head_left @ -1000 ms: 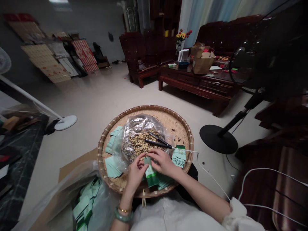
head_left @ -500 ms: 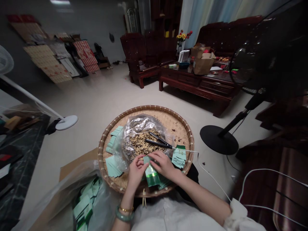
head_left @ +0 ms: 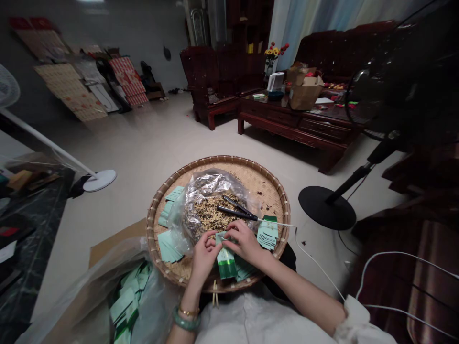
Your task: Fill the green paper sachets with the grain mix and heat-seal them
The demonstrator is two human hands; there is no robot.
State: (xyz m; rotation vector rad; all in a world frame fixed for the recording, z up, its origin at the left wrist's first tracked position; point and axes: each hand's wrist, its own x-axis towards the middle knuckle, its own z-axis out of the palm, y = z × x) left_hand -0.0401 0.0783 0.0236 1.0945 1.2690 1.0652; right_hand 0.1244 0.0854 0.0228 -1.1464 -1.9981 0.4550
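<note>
Both my hands hold a small green and white packet (head_left: 225,262) at its upper end, above the front of a round woven bamboo tray (head_left: 218,162). My left hand (head_left: 204,255) pinches one side, and my right hand (head_left: 245,243) pinches the other. Just beyond them lies an open clear plastic bag (head_left: 211,184) of dried brown and pale flakes. A black tool resembling a heat-sealing tong (head_left: 236,213) rests on the flakes, trailing a white cord. Stacks of pale green packets (head_left: 267,232) (head_left: 169,246) lie on the tray on both sides.
Lower left, a plastic bag of green packets (head_left: 125,306) rests on cardboard (head_left: 118,234). A black fan base (head_left: 327,208) stands to the right, and a white fan base (head_left: 100,180) to the left. Dark wooden furniture (head_left: 297,124) stands farther off.
The whole view has shifted slightly. My fingers have moved up towards the packet's top end, and the packet now stands more upright between my hands.
</note>
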